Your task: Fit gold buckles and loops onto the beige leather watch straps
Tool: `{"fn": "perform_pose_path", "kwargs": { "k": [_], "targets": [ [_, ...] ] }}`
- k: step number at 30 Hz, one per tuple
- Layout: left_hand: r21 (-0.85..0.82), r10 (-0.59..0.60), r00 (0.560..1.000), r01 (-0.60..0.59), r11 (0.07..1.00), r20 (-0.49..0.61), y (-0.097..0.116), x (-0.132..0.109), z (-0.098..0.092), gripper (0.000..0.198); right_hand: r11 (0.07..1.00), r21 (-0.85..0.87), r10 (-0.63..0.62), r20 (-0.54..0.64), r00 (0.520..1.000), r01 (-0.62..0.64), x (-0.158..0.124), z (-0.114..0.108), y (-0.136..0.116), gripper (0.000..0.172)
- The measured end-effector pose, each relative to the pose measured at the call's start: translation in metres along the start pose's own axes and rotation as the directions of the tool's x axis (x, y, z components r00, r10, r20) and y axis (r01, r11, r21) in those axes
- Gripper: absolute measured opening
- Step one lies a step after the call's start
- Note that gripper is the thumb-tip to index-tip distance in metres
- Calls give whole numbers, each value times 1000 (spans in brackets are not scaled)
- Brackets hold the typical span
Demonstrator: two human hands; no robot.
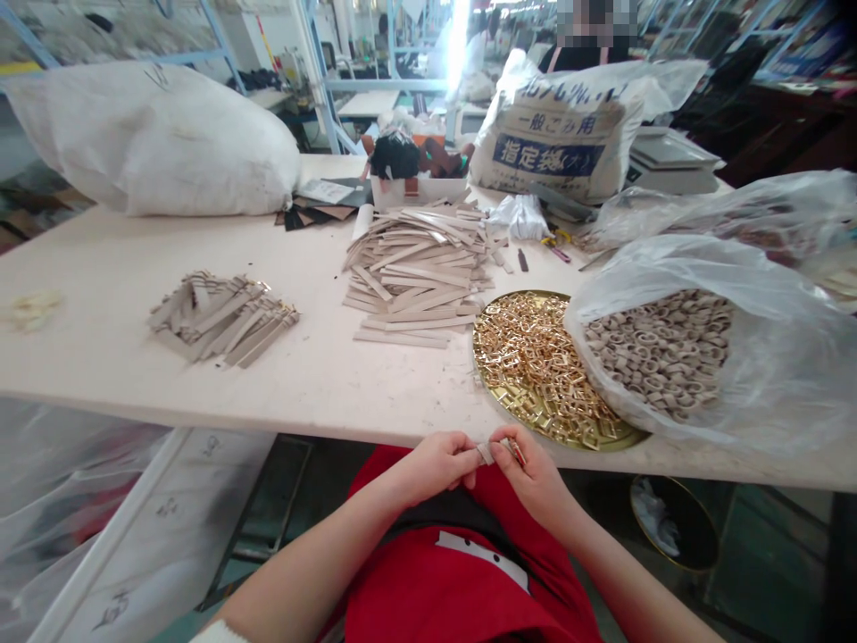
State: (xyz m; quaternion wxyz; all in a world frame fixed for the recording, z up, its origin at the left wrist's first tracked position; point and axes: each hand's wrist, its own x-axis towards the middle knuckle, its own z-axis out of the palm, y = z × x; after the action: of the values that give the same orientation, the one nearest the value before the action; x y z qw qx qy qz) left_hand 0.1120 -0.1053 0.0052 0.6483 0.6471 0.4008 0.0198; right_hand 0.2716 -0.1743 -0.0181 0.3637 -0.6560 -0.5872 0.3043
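Just off the table's front edge, my left hand (450, 460) pinches one end of a short beige strip (485, 453). My right hand (526, 460) is closed round the strip's other end, where a bit of gold metal shows between the fingers. Beyond my right hand lies a round tray (633, 439) heaped with gold buckles (536, 357). A clear bag (769, 357) to its right holds many beige loops (660, 353). Loose beige strips (419, 268) are piled at the table's middle, and strips with gold buckles (224, 317) lie to the left.
On the table (301, 393), a large white sack (161, 143) stands at back left and a printed sack (555, 134) at back right, beside a scale (673, 161). A box (419, 189) sits between them. A person (593, 54) is behind the printed sack.
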Motion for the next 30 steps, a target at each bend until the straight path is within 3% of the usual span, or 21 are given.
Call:
{"fn": "perform_pose_path", "kwargs": {
  "k": [5, 11, 18, 21, 26, 30],
  "targets": [
    [4, 36, 999, -36, 999, -41, -1, 0, 2, 35, 998, 30, -55, 144, 988, 51, -4, -6, -1, 16],
    [14, 14, 1000, -15, 1000, 24, 2, -2, -1, 32, 996, 77, 36, -17, 999, -35, -7, 5, 3, 20],
    [-52, 26, 1000, -26, 998, 8, 0, 3, 6, 33, 989, 151, -10, 78, 997, -2, -5, 5, 0, 23],
    [59, 55, 998, -55, 997, 12, 0, 3, 5, 34, 985, 172, 7, 99, 995, -24, -7, 2, 4, 31],
    [274, 84, 996, -79, 959, -9, -2, 5, -6, 31, 995, 95, 30, -5, 1000, -29, 2, 6, 7, 31],
    [543, 212, 975, -145, 827, -62, -8, 17, -28, 31, 995, 91, -30, 2, 1000, 30, 24, 23, 8, 32]
  ]
}}
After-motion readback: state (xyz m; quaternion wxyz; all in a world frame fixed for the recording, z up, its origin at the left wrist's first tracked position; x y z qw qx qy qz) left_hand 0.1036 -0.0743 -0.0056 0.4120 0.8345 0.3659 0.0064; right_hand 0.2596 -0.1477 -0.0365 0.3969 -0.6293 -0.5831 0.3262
